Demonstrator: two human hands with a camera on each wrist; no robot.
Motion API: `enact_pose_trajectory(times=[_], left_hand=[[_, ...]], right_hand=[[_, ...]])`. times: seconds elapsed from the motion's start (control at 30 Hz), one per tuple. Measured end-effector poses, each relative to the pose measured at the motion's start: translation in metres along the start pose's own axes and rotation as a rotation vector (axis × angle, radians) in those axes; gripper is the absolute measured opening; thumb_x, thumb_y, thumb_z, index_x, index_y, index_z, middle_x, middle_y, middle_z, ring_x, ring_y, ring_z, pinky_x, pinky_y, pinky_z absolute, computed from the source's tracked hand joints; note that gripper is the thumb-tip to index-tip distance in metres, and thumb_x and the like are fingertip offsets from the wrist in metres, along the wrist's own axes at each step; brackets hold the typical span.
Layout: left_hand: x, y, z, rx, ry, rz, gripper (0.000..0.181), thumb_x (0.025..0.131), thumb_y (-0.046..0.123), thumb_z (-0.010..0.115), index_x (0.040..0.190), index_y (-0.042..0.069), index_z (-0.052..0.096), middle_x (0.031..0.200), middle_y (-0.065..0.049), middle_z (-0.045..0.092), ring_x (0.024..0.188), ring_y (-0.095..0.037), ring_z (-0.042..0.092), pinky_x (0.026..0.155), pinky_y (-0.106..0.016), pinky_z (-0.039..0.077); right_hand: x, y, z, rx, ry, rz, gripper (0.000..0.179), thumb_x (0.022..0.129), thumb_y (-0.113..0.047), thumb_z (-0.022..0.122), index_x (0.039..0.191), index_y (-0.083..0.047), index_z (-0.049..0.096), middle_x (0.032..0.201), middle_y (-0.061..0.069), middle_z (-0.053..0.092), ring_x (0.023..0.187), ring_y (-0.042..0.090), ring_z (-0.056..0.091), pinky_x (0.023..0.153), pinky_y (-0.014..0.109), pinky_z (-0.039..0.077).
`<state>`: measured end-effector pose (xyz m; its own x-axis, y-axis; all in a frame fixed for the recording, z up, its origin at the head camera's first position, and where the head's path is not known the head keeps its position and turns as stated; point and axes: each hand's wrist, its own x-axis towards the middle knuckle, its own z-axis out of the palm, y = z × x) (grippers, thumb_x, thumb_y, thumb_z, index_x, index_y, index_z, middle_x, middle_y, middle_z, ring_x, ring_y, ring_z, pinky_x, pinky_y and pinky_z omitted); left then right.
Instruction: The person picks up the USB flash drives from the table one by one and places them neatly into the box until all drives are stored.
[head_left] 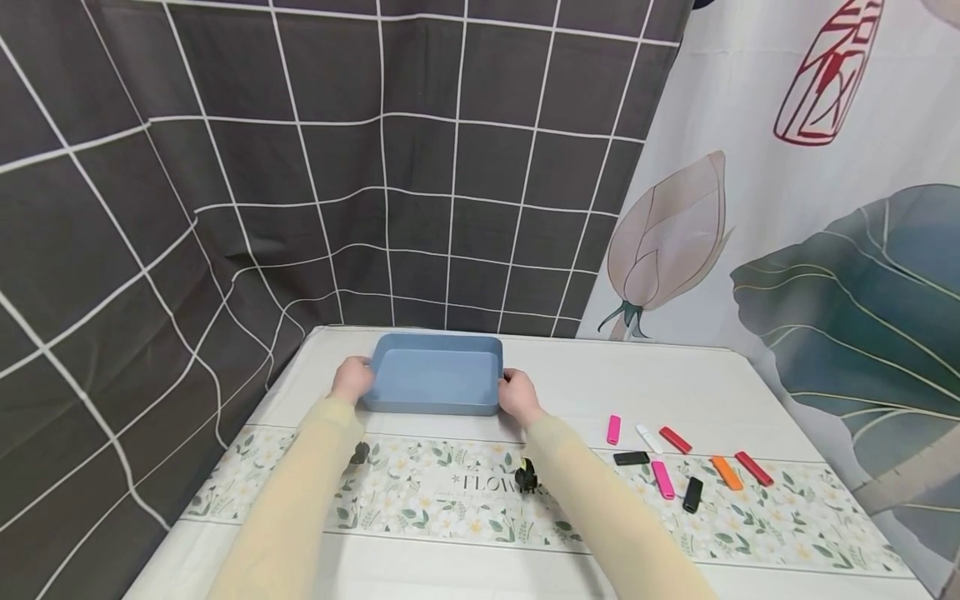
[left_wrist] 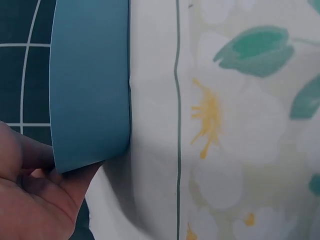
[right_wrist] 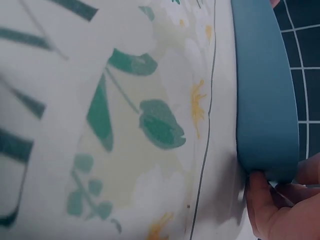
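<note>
A shallow blue rectangular tray [head_left: 437, 375] with nothing in it is near the back edge of the table. At its left end my left hand [head_left: 352, 379] grips the side, and the left wrist view shows thumb and fingers around the corner of the tray wall [left_wrist: 92, 85]. My right hand [head_left: 519, 395] holds the opposite end. From the right wrist, the fingers [right_wrist: 261, 192] are under and against the tray's corner. Whether the tray's base touches the table I cannot tell.
Several small flat sticks lie scattered at the right of the table, among them a pink one [head_left: 613, 429], a white one [head_left: 648, 437], a red one [head_left: 676, 440], a black one [head_left: 693, 494] and an orange one [head_left: 727, 472]. A dark checked curtain [head_left: 420, 225] hangs behind.
</note>
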<state>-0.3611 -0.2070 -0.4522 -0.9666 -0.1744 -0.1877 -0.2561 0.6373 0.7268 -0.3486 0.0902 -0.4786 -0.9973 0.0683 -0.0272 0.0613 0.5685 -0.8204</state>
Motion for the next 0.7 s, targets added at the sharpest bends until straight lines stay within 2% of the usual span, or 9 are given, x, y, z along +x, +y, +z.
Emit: enact_pose_trajectory(times=[0.3,0.43,0.7], left_hand=[[-0.011,-0.002,0.008,-0.023,-0.015,0.048,0.049,0.103,0.011,0.041,0.146,-0.011,0.046,0.153,-0.032,0.045,0.146,-0.049,0.040,0.125,-0.057,0.036],[-0.018,-0.002,0.013,-0.061,-0.026,0.064,0.050,0.104,0.015,0.043,0.146,-0.011,0.046,0.152,-0.033,0.046,0.146,-0.049,0.041,0.125,-0.058,0.035],[-0.033,0.000,0.025,-0.163,-0.028,0.054,0.048,0.104,0.013,0.043,0.147,-0.009,0.046,0.153,-0.031,0.046,0.148,-0.047,0.038,0.127,-0.058,0.032]], right_hand=[[-0.006,0.009,-0.014,-0.021,-0.006,-0.005,0.041,0.105,-0.008,0.045,0.138,0.013,0.055,0.139,0.031,0.061,0.131,0.042,0.059,0.113,0.051,0.052],[-0.011,0.015,-0.021,-0.023,-0.011,-0.007,0.041,0.105,-0.008,0.044,0.138,0.013,0.055,0.139,0.031,0.061,0.131,0.043,0.060,0.112,0.053,0.053],[-0.018,0.026,-0.037,-0.038,-0.014,0.006,0.043,0.105,-0.008,0.044,0.142,0.012,0.052,0.144,0.031,0.057,0.136,0.044,0.055,0.118,0.055,0.046]])
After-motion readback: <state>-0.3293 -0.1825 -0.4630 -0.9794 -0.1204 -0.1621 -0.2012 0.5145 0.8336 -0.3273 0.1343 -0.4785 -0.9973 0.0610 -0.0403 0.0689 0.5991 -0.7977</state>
